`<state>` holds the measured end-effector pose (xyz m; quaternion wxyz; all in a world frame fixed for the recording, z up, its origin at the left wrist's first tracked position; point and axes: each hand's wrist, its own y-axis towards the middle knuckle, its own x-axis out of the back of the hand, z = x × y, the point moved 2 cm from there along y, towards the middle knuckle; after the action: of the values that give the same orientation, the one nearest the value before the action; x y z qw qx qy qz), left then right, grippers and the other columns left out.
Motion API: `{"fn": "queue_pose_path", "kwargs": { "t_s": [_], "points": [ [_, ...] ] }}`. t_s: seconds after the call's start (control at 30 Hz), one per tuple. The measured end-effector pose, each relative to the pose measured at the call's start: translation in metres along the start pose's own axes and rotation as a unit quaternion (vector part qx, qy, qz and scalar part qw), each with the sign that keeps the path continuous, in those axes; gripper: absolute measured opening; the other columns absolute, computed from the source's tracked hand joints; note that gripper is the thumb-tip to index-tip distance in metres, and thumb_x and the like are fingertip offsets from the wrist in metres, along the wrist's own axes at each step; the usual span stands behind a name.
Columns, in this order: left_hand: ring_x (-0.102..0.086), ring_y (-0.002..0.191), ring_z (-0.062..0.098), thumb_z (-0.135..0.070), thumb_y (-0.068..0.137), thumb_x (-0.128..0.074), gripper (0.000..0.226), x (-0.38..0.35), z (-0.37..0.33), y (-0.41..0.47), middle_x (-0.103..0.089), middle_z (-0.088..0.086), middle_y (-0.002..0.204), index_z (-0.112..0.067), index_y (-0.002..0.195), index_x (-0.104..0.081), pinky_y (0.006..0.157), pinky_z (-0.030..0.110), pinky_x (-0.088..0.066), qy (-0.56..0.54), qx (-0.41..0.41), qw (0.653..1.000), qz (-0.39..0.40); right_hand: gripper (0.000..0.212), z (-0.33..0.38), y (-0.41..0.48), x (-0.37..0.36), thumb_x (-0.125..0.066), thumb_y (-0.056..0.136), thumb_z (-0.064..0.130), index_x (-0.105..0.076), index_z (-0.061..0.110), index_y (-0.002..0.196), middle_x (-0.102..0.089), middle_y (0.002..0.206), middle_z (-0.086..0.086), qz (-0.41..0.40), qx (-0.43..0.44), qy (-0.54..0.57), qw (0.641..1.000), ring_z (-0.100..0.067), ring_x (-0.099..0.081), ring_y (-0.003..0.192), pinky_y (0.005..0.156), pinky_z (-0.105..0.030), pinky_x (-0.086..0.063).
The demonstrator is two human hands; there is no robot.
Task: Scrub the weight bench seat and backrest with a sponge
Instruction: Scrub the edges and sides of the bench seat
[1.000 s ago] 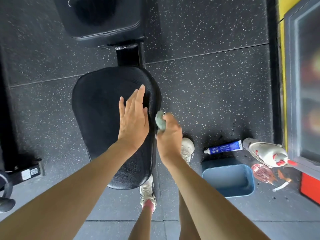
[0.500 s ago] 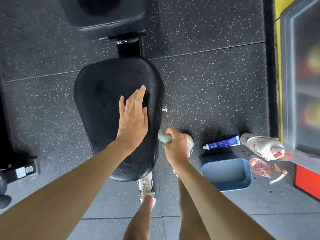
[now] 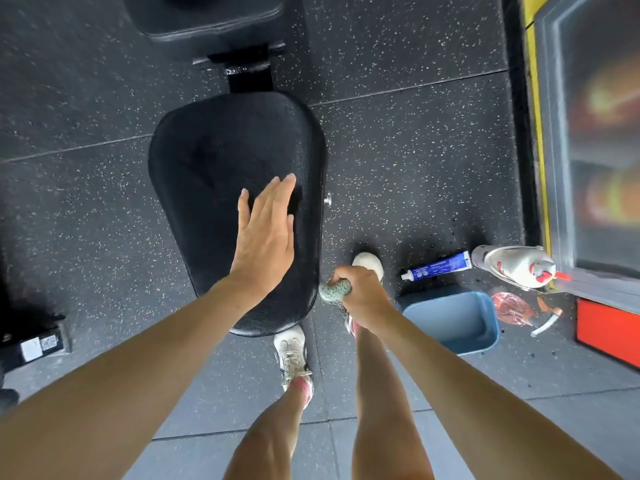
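The black padded bench seat (image 3: 214,161) fills the middle of the view, with the black backrest (image 3: 207,19) beyond it at the top. My left hand (image 3: 265,237) lies flat on the seat's right half, fingers straight. My right hand (image 3: 362,292) grips a green sponge (image 3: 334,289) and holds it against the seat's right side edge, near the seat's near end.
On the speckled rubber floor to the right stand a blue tub (image 3: 453,320), a blue tube (image 3: 438,266) and a white spray bottle (image 3: 512,265) lying on its side. A glass-fronted panel (image 3: 595,140) runs along the right. My feet stand close to the seat's near end.
My right hand has slid the sponge down the seat's right edge toward me. My left hand has stayed flat on the seat.
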<state>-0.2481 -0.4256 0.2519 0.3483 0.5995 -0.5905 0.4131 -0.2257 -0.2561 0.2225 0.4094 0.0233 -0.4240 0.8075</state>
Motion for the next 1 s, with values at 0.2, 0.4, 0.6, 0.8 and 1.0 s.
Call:
{"fn": "queue_pose_path", "kwargs": {
  "t_s": [0.2,0.4,0.6,0.8,1.0],
  "points": [
    [-0.038,0.133,0.022,0.003,0.09,-0.049,0.06,0.0,0.005,-0.02,-0.048,0.012,0.135,-0.011,0.141,-0.022,0.113,0.053,-0.017,0.005,-0.027,1.0,0.0,0.039,0.033,0.017,0.003,-0.04,0.082,-0.016,-0.057,0.016,0.096,-0.051,0.074,0.002,-0.174,-0.102,0.085,0.976,-0.009,-0.043,0.055,0.038,-0.009,-0.033],
    [-0.039,0.132,0.022,0.004,0.089,-0.05,0.061,0.007,0.014,-0.05,-0.049,0.011,0.135,-0.013,0.141,-0.021,0.113,0.055,-0.018,-0.003,-0.028,1.0,0.013,0.036,0.008,-0.031,-0.036,-0.045,0.079,-0.013,-0.06,0.018,0.089,-0.049,0.068,0.006,-0.161,-0.146,0.116,0.969,-0.013,-0.05,0.058,0.046,-0.026,-0.04],
    [-0.044,0.125,0.022,0.014,0.081,-0.054,0.066,0.024,0.018,-0.096,-0.052,0.012,0.129,-0.008,0.14,-0.033,0.11,0.046,-0.03,-0.062,-0.011,0.998,0.024,0.038,0.008,-0.07,-0.02,-0.06,0.072,-0.022,-0.067,0.012,0.088,-0.06,0.087,-0.008,0.056,-0.169,0.283,0.942,-0.021,-0.056,0.084,0.068,-0.018,-0.047],
    [-0.046,0.119,0.003,0.006,0.083,-0.049,0.059,0.051,0.014,-0.121,-0.052,-0.007,0.131,-0.023,0.134,-0.043,0.099,0.023,-0.037,-0.34,0.164,0.912,0.164,0.044,0.037,-0.07,0.0,-0.064,0.068,-0.015,-0.063,0.007,0.107,-0.07,0.093,-0.006,-0.009,-0.185,0.492,0.85,-0.02,-0.063,0.096,0.086,-0.026,-0.045],
    [-0.049,0.12,0.003,-0.03,0.078,-0.077,0.061,0.052,-0.002,-0.108,-0.056,-0.011,0.127,-0.028,0.131,-0.047,0.102,0.027,-0.037,-0.526,0.261,0.776,0.232,0.047,0.069,-0.056,0.0,-0.065,0.069,-0.013,-0.059,0.009,0.109,-0.069,0.1,-0.006,0.029,-0.135,0.487,0.862,-0.018,-0.064,0.093,0.081,-0.028,-0.045]
  ]
}}
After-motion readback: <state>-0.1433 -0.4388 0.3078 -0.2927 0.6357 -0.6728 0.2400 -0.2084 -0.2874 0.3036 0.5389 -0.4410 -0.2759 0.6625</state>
